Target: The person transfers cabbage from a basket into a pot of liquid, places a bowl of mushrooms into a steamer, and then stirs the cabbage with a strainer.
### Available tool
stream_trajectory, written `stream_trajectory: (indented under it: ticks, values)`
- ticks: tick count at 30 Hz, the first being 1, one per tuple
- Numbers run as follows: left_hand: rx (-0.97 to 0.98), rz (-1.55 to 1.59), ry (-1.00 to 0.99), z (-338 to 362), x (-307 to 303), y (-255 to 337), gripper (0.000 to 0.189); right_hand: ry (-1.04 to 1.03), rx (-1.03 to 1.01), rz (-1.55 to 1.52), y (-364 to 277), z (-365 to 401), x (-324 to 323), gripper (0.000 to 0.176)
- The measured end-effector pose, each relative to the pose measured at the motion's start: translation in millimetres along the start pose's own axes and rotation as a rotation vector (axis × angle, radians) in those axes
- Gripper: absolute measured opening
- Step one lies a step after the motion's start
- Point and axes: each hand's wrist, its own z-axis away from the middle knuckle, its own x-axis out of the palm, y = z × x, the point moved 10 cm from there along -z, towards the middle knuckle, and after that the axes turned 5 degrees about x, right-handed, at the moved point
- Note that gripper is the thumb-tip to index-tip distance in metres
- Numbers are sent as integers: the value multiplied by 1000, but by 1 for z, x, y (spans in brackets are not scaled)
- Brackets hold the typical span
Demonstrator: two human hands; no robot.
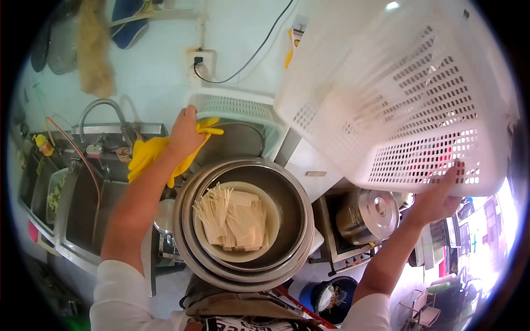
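My right hand (441,201) grips the lower edge of a large white perforated basket (381,105), which is raised and tilted at the upper right. On the left, my left hand (186,132) has its fingers closed at the corner of a pale green basket (237,107) beside the wall. Yellow gloves (149,157) hang just beneath that hand. Nearest my body are nested steel basins (185,220). A pale bowl (270,212) in the top one holds enoki mushrooms (212,212) and packets of pale sheets (245,220).
A steel sink (113,207) with a curved faucet (99,105) stands at left. To the right, a lidded steel pot (367,215) sits on a stove. Below it on the floor is a dark bin (345,300). A black cable (243,69) runs from the wall socket.
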Motion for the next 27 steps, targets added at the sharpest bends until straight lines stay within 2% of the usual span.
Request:
stream_trajectory:
  ticks: [4, 9, 11, 17, 18, 23, 27]
  values:
    - [-1, -4, 12, -1, -18, 5, 50, 1, -15, -88, 11, -11, -13, 34]
    - [-32, 58, 62, 19, -46, 3, 51, -8, 28, -51, 28, -9, -19, 31]
    - [23, 39, 77, 37, -42, 1, 54, -8, 74, 35, 35, -4, -21, 30]
    - [-35, 56, 140, 70, -21, -27, 65, -21, 45, 47, 35, 10, -7, 31]
    - [-118, 93, 105, 73, -16, -32, 67, -32, 27, 31, 37, 11, -5, 32]
    - [-193, 93, 191, 96, 8, -67, 70, -61, 57, 46, 42, 20, 7, 34]
    - [-231, 118, 232, 107, 16, -79, 73, -109, 90, 34, 43, 28, 18, 27]
